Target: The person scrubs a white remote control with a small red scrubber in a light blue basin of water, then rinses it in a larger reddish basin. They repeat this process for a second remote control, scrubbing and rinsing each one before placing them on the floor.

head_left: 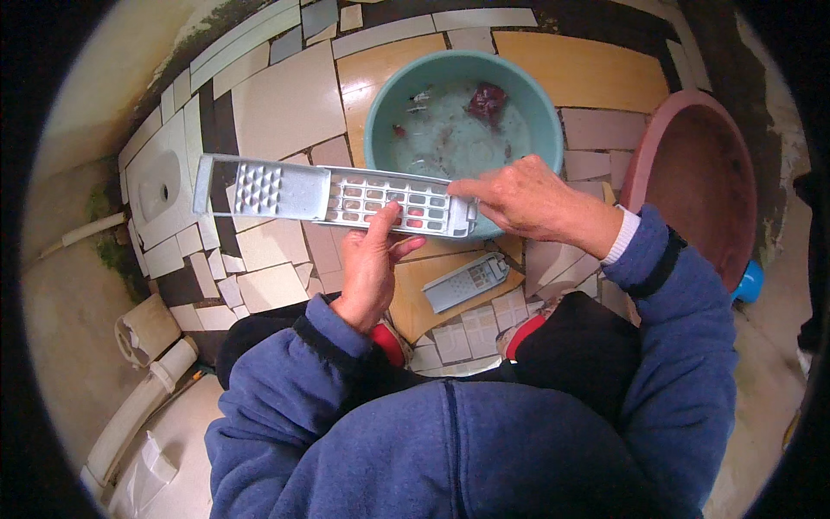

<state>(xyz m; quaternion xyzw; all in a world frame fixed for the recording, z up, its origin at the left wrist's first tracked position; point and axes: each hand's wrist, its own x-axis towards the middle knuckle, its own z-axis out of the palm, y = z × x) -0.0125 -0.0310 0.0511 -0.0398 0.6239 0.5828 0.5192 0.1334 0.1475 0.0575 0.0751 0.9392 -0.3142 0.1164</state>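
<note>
A pale grey vegetable dicer lid [363, 201], unfolded flat, is held up in front of me over the near rim of the basin. Its left flap has rows of pointed studs, and its right half is an open cutting grid. My left hand [370, 272] grips it from beneath, the thumb lying on the grid and fingertips showing through the holes. At the right end, my right hand [527, 201] has its fingers curled, the foremost pressed to the frame's corner. A second, smaller grey slicer plate [467, 282] lies below on the floor between my feet.
A teal basin [378, 117] of cloudy water holds a dark red piece [487, 101] and small scraps. To the right stands a reddish tub [748, 195] with a blue item [750, 282] beside it. A squat toilet [160, 192] lies left; white pipes [138, 413] run lower left.
</note>
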